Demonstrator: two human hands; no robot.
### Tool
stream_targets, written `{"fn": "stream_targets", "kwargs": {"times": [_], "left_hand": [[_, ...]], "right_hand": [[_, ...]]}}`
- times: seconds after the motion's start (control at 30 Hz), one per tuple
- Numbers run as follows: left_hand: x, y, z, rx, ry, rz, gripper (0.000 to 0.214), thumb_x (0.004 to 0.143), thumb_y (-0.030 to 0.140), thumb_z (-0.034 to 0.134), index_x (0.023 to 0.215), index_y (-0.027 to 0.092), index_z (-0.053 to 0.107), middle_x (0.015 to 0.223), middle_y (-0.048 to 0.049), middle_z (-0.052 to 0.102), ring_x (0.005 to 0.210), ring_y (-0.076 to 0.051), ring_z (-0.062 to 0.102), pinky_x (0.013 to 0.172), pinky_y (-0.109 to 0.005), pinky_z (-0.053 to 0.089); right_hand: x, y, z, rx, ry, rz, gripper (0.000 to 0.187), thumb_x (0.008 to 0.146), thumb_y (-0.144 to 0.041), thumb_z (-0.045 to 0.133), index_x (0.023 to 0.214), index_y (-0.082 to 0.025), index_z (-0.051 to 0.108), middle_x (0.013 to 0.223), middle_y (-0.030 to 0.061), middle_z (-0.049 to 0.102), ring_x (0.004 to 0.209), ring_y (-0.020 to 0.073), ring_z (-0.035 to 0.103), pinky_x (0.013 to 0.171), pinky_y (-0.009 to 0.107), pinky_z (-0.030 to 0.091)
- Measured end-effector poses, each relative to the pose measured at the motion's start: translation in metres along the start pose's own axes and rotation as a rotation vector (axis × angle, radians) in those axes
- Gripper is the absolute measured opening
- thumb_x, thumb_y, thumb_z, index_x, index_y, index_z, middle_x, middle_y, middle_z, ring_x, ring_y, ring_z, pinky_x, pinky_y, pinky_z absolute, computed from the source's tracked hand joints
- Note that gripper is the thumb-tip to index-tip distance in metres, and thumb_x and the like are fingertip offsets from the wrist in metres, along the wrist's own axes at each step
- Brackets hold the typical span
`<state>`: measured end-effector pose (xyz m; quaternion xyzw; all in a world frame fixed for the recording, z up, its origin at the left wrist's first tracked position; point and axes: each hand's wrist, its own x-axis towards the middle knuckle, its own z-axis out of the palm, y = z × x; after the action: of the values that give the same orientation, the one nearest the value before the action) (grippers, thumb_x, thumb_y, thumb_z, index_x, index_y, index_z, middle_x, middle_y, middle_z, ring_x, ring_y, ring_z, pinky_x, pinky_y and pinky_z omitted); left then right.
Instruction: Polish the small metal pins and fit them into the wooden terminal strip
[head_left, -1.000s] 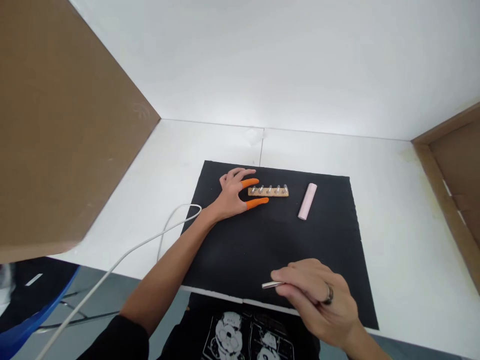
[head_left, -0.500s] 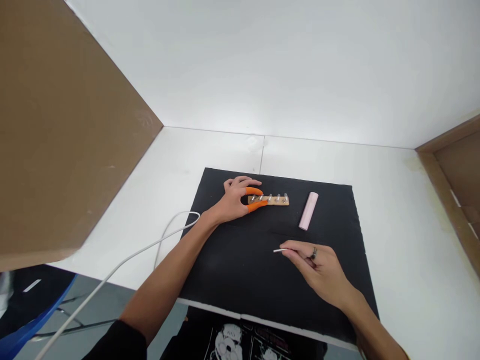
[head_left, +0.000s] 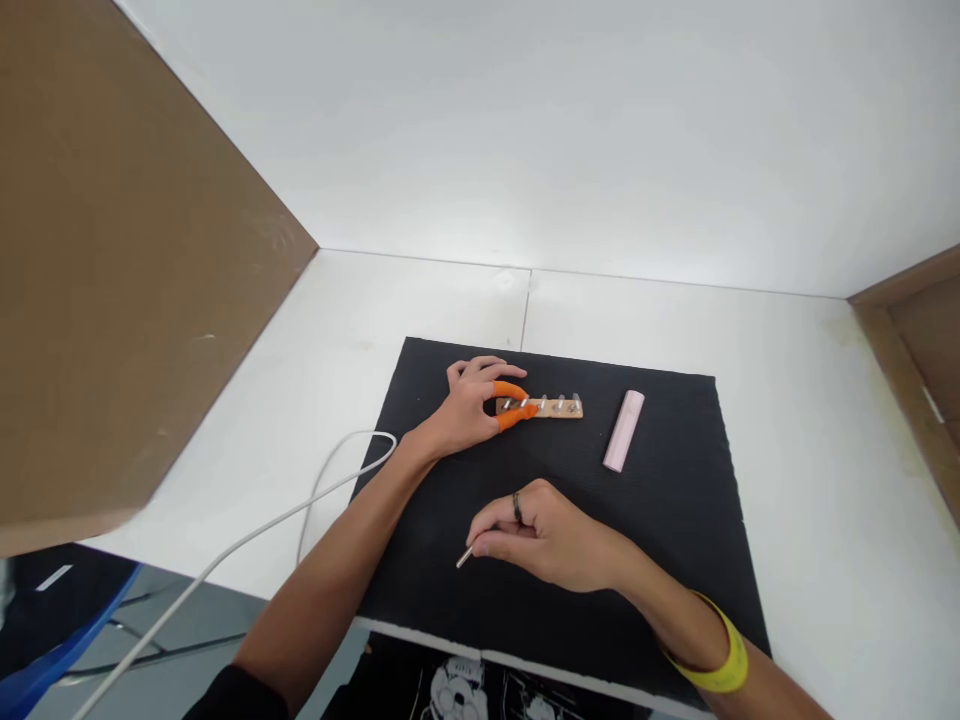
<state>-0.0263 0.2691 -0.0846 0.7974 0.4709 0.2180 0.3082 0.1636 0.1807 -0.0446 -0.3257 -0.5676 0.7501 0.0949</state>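
My left hand [head_left: 466, 402] has orange covers on its thumb and index finger. Those two fingers pinch a small wooden strip [head_left: 553, 409] from its left part, over the black mat. Several short clear pieces stand in a row along the strip; the covered fingers partly hide those at the left. Nearer to me, my right hand [head_left: 551, 535], with a dark ring, pinches a short thin rod [head_left: 464, 558] between thumb and fingertips. The rod's free end points down and left, and its other end is hidden in the fingers.
Right of the strip lies a pink bar-shaped object [head_left: 623, 431] on the black mat [head_left: 675, 500]. A white cable [head_left: 262, 522] loops over the white table [head_left: 315, 350] on the left. A brown panel [head_left: 150, 250] rises at the left, a white wall at the back.
My right hand has moved left and slightly toward me with the rod, which now tilts downward. A yellow wristband has come into view. My left hand stays at the strip.
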Motion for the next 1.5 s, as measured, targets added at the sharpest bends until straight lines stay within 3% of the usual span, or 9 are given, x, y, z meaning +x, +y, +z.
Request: {"fn": "stream_targets", "kwargs": {"times": [0.23,0.5,0.73,0.97,1.5], "left_hand": [[0.001,0.000,-0.001,-0.009,-0.024,-0.007,0.006,0.097,0.028,0.083,0.103,0.029,0.083,0.148,-0.0039,0.077,0.148,-0.035,0.058,0.121,-0.060,0.030],[0.003,0.001,0.000,-0.001,-0.020,0.002,0.004,0.098,0.028,0.081,0.100,0.029,0.084,0.147,-0.0039,0.077,0.148,-0.035,0.058,0.121,-0.060,0.031],[0.004,0.003,-0.002,0.023,-0.011,0.016,0.004,0.095,0.023,0.082,0.094,0.028,0.083,0.146,-0.0036,0.078,0.149,-0.036,0.058,0.122,-0.061,0.029],[0.004,0.009,-0.005,0.098,0.004,0.042,0.005,0.096,0.026,0.081,0.092,0.028,0.084,0.146,-0.0051,0.078,0.147,-0.038,0.058,0.121,-0.064,0.029],[-0.001,0.034,-0.009,0.236,0.075,0.078,0.016,0.095,0.013,0.077,0.085,0.026,0.081,0.140,-0.0050,0.081,0.145,-0.039,0.060,0.120,-0.068,0.026]], "right_hand": [[0.007,0.022,0.007,0.113,0.023,0.017,0.046,0.101,-0.063,0.069,0.099,-0.017,0.074,0.061,-0.0098,0.040,0.053,0.0071,0.030,0.051,0.024,0.024],[0.011,0.028,0.020,0.058,-0.037,0.048,0.040,0.106,-0.055,0.070,0.097,-0.017,0.070,0.067,-0.0089,0.050,0.053,0.0070,0.043,0.053,0.022,0.042],[0.011,0.034,0.014,0.051,-0.058,0.110,0.035,0.107,-0.051,0.070,0.108,-0.016,0.071,0.090,-0.0017,0.068,0.072,0.0120,0.065,0.067,0.028,0.059],[0.011,0.036,0.014,0.071,-0.061,0.122,0.035,0.107,-0.051,0.070,0.111,-0.016,0.071,0.096,0.0001,0.071,0.077,0.0131,0.068,0.069,0.029,0.061],[0.012,0.038,0.015,0.029,-0.058,0.133,0.038,0.106,-0.051,0.071,0.121,-0.016,0.071,0.117,0.0051,0.074,0.100,0.0208,0.074,0.088,0.040,0.065]]}}
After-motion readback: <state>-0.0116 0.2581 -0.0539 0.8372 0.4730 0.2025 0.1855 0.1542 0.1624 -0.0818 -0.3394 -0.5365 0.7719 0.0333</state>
